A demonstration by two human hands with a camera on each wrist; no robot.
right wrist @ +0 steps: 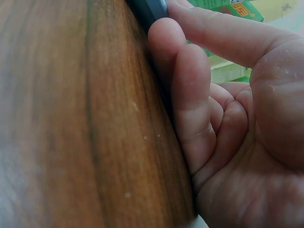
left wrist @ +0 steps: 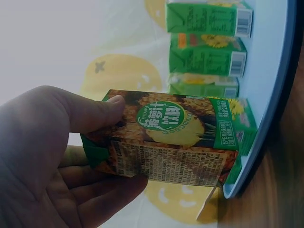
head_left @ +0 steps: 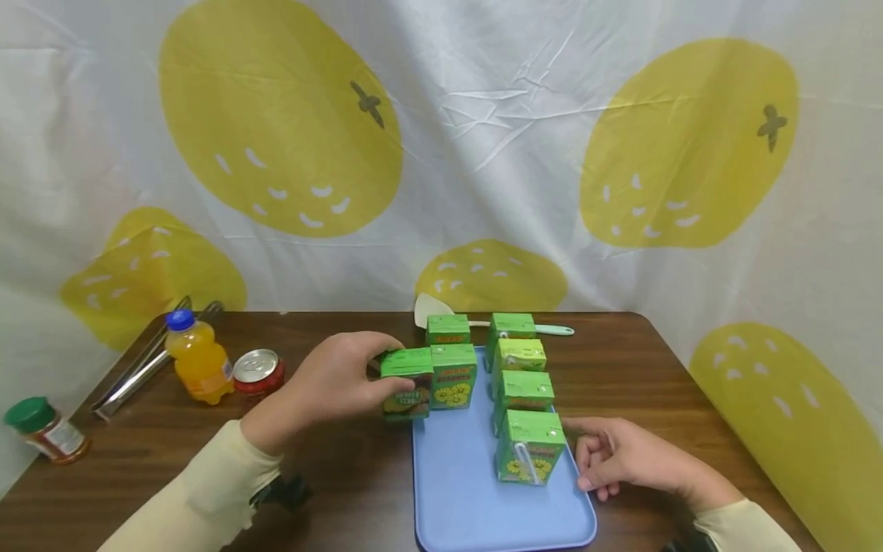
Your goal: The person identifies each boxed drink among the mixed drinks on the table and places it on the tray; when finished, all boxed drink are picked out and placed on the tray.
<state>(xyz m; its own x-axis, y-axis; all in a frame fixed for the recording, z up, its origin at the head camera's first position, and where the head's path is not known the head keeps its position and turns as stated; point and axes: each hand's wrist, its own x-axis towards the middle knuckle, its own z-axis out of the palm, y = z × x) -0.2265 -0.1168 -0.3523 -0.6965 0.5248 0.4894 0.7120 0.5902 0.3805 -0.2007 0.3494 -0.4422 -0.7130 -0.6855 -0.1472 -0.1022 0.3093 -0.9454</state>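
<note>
My left hand (head_left: 334,387) grips a juice box (head_left: 407,399) between thumb and fingers, at the left rim of a blue tray (head_left: 458,491). Pineapple pictures and a round green label cover this box, as the left wrist view shows. Just right of it stands a green juice box with yellow flowers (head_left: 453,383). Several more green juice boxes form a row along the tray's right side, the nearest box (head_left: 530,452) with a straw on its front. My right hand (head_left: 624,460) holds the tray's right edge, thumb at the rim and other fingers curled.
Behind the boxes lies a spatula (head_left: 555,330), partly hidden. Left on the wooden table stand a red can (head_left: 258,376), an orange drink bottle (head_left: 200,360) and a green-lidded spice jar (head_left: 48,433). Metal tongs (head_left: 134,383) lie behind the bottle. A fruit-print cloth (head_left: 483,153) hangs behind.
</note>
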